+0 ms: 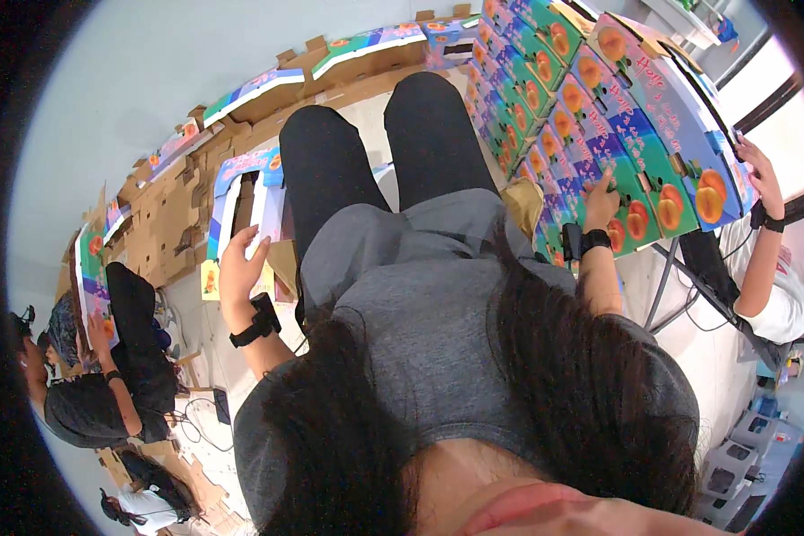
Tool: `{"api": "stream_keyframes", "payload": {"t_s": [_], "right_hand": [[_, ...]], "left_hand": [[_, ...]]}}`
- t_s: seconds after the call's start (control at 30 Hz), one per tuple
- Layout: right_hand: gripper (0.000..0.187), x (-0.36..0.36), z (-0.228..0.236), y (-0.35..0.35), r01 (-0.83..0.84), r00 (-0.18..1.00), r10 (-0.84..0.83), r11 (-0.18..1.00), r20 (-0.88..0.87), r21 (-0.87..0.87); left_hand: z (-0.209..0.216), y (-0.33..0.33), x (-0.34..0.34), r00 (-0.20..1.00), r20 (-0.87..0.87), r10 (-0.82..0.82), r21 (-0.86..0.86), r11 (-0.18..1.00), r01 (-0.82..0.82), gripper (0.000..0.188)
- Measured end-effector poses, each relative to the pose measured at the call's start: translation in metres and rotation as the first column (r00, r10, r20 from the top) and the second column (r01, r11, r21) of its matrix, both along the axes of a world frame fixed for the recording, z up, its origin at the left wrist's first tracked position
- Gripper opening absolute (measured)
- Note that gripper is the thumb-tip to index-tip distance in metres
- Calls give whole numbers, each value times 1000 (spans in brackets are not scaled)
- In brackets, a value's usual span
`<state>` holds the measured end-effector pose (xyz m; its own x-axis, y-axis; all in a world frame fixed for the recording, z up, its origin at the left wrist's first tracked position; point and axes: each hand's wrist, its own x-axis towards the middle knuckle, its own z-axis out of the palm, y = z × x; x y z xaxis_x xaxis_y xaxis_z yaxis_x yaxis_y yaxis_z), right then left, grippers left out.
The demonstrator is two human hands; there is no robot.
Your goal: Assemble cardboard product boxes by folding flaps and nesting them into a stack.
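My left hand [244, 268] is raised with its fingers apart beside a printed fruit carton [272, 210] that has a dark slot in its white side. Whether the fingertips touch that carton, I cannot tell. On the other side, my right hand [601, 207] is at the face of a tall stack of fruit cartons [545, 116]. Its fingers reach up against the printed green and purple side, and they look spread, with nothing held. Both wrists wear black bands.
Flat brown cardboard and carton blanks [165, 228] line the far left. At the right, a co-worker's hand [761, 179] touches the end carton [710, 192], near a dark stand leg [663, 286]. Another person in black [107, 406] handles a carton [91, 268] at left.
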<state>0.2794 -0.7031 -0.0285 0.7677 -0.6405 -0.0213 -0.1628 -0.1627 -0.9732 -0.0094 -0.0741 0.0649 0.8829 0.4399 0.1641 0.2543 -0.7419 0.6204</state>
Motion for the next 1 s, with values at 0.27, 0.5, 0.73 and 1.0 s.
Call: {"api": "stream_keyframes", "payload": {"t_s": [0.27,0.5,0.73,1.0], "right_hand": [[85,0,0,0,16,997,-20,998,-68,-58],[93,1,-10,-5,46,993,-67,977,-96,-206],[89,-24,27,25,-97,908,-117,876,-403,-473],[82,-60,-52,37,-34,987,112,850,118,-526]], "left_hand": [[-1,2,0,999,-36,22,-11,1000,-22,45],[-5,3,1,998,-55,22,-28,999,-24,44],[2,-7,-1,995,-95,36,-2,999,-36,46],[-5,1,3,997,-83,-6,-25,1000,3,46]]}}
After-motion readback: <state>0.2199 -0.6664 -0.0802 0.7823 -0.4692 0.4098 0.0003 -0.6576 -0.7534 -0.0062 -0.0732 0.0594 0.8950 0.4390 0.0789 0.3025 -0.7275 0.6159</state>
